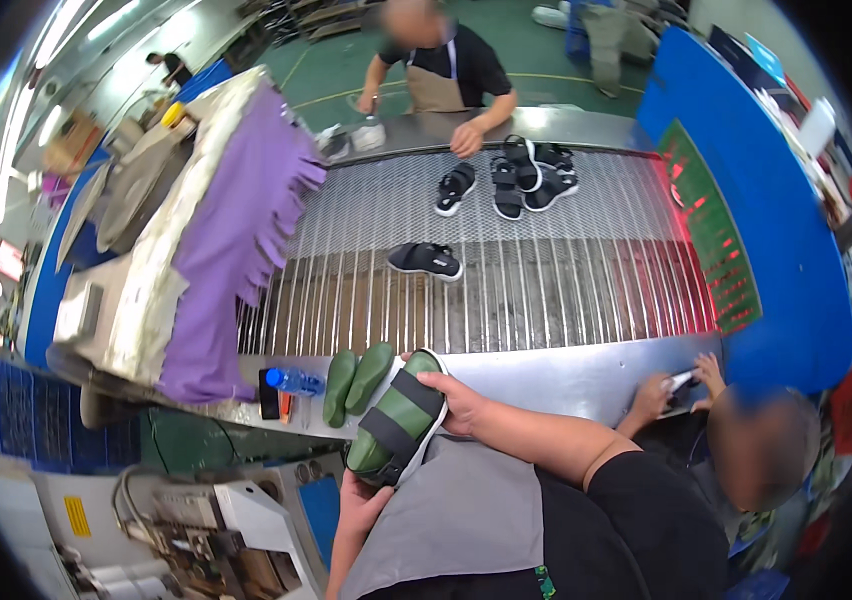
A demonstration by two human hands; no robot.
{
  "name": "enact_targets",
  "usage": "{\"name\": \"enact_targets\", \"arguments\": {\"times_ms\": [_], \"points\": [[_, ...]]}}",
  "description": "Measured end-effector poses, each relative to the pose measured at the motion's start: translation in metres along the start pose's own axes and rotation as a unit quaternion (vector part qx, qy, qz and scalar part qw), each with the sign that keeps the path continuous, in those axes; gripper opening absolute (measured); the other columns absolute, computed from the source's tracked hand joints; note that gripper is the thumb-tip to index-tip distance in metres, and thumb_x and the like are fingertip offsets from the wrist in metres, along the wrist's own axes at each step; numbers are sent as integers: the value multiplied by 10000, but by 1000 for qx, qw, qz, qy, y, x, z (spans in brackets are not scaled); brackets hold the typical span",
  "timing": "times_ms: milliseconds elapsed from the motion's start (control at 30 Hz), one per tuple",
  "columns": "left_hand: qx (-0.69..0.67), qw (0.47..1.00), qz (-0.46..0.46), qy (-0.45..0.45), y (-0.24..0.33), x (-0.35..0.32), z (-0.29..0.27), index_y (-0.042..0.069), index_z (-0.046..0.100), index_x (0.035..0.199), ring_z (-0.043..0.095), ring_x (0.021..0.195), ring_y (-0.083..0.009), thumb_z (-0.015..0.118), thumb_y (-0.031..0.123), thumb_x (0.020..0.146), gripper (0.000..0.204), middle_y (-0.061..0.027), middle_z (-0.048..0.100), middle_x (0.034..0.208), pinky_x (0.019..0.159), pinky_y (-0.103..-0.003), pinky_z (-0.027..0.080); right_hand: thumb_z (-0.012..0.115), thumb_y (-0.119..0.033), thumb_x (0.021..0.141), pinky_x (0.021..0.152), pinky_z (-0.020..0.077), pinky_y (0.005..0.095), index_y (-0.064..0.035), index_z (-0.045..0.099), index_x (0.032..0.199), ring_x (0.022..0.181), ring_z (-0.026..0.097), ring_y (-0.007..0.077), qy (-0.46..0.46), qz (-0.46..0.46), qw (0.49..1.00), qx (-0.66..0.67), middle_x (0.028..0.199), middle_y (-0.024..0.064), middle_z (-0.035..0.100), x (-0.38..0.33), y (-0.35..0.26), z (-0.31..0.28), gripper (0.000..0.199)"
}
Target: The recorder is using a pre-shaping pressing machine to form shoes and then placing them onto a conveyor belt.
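Observation:
A black-strapped sandal with a white sole (398, 418) is held between my two hands, with a green shoe last filling it under the straps. My right hand (461, 403) grips its far end, thumb over the top edge. The near end, by the heel strap, rests in my left hand (360, 502), whose fingers are partly hidden beneath it. Just left of the sandal, two loose green shoe lasts (339, 388) lie side by side on the metal ledge (536, 378).
Several black sandals (426, 260) lie on the mesh-and-rod conveyor (366, 225) beyond the ledge. A blue-capped bottle (294, 381) stands left of the lasts. Purple fringed cloth (231, 230) hangs at the left. One person (446, 70) works across the conveyor, another (746, 450) at my right.

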State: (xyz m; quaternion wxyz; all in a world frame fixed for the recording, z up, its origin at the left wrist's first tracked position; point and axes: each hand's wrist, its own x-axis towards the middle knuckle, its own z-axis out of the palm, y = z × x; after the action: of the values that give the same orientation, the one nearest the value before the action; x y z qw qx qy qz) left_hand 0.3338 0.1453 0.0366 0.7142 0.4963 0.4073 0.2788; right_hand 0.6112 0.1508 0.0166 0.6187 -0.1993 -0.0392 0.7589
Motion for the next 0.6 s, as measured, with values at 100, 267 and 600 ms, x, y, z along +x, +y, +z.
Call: {"name": "enact_targets", "arguments": {"times_ms": [100, 267, 600], "points": [[36, 999, -4, -26, 16, 32, 14, 9, 469, 1422, 620, 1150, -278, 810, -7, 653, 841, -186, 612, 1320, 1013, -368, 472, 650, -224, 910, 1053, 430, 400, -158, 367, 1514, 1229, 539, 259, 20, -38, 999, 6, 1385, 125, 534, -8, -12, -10, 670], [407, 902, -10, -144, 63, 82, 8, 0, 433, 1441, 642, 1129, -282, 864, 73, 646, 908, -214, 637, 1271, 973, -361, 496, 636, -182, 916, 1040, 438, 400, -132, 404, 1475, 1194, 552, 243, 74, -147, 981, -103, 1351, 124, 547, -23, -11, -1, 607], [447, 890, 37, -75, 104, 64, 25, -8, 455, 1423, 661, 1045, -312, 888, 162, 661, 893, -206, 668, 1205, 921, -384, 522, 665, -151, 890, 980, 479, 370, -81, 453, 1434, 1098, 590, 229, 94, -225, 967, -76, 1262, 125, 593, -6, -19, -5, 588]]}}
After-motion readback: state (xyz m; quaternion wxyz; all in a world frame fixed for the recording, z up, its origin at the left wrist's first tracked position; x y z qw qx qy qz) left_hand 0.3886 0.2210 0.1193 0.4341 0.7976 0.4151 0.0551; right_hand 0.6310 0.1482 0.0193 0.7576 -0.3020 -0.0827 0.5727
